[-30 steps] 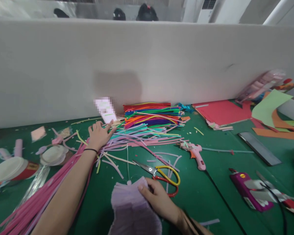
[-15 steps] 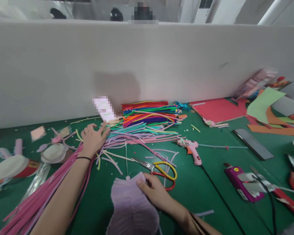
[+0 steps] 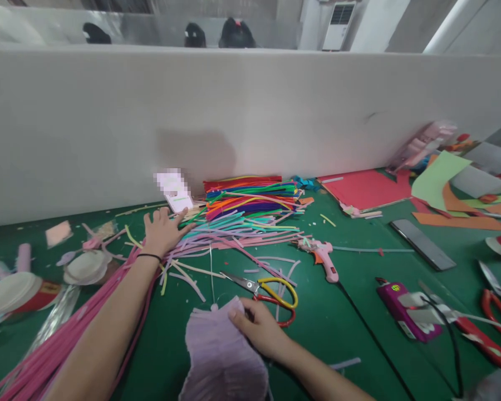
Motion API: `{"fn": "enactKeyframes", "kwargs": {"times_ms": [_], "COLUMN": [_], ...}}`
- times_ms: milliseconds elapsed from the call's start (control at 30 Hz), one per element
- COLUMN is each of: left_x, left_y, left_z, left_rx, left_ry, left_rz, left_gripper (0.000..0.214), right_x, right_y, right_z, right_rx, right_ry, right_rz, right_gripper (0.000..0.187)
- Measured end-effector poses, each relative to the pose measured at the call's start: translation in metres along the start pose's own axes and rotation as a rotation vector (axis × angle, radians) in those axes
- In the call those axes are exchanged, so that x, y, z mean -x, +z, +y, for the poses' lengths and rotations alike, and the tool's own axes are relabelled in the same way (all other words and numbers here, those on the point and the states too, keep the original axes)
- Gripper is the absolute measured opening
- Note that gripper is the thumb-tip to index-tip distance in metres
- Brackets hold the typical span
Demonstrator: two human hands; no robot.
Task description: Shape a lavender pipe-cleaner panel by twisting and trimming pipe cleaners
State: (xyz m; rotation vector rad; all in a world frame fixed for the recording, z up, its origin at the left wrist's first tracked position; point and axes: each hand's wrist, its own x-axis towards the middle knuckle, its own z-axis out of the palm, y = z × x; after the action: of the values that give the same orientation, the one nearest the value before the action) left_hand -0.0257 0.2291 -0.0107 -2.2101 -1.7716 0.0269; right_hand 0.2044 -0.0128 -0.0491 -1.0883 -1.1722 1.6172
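Observation:
My left hand (image 3: 163, 233) is open with its fingers spread, at the left end of a pile of lilac and pink pipe cleaners (image 3: 242, 239). Its fingertips are close to the lower edge of a phone (image 3: 176, 192) that leans on the white partition; contact cannot be made out. My right hand (image 3: 261, 328) grips the upper right edge of a lilac, ridged, fuzzy piece (image 3: 223, 356) between thumb and fingers. A thin wire with a small pale bead (image 3: 214, 307) is at the top of this piece. Scissors (image 3: 259, 287) with yellow and red handles lie just beyond my right hand.
A pink glue gun (image 3: 323, 256) lies right of the scissors, its black cord running toward me. Further right are a dark phone (image 3: 423, 245), a purple power block (image 3: 407, 312) and pliers (image 3: 484, 340). Long pink pipe cleaners (image 3: 67, 334) lie under my left forearm, beside paper cups (image 3: 20, 292).
The fingers of my left hand have straightened and spread a little near the leaning phone. My right hand keeps its hold on the lilac piece. The whole view has shifted slightly.

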Motion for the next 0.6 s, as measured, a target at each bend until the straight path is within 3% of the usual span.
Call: {"fn": "enactKeyframes", "kwargs": {"times_ms": [367,600], "left_x": [0.0002,0.0007], "left_y": [0.0076,0.0067], "left_z": [0.0011,0.0019], "left_rx": [0.030,0.018], "left_ry": [-0.014,0.001], "left_rz": [0.079,0.045], "left_gripper": [0.076,0.074], "right_x": [0.0021,0.0019], "right_y": [0.0008,0.0004], "right_z": [-0.0084,-0.0092], "right_rx": [0.038,0.052], "right_ry": [0.053,0.057], "right_rz": [0.008,0.002], "right_gripper": [0.044,0.045]}}
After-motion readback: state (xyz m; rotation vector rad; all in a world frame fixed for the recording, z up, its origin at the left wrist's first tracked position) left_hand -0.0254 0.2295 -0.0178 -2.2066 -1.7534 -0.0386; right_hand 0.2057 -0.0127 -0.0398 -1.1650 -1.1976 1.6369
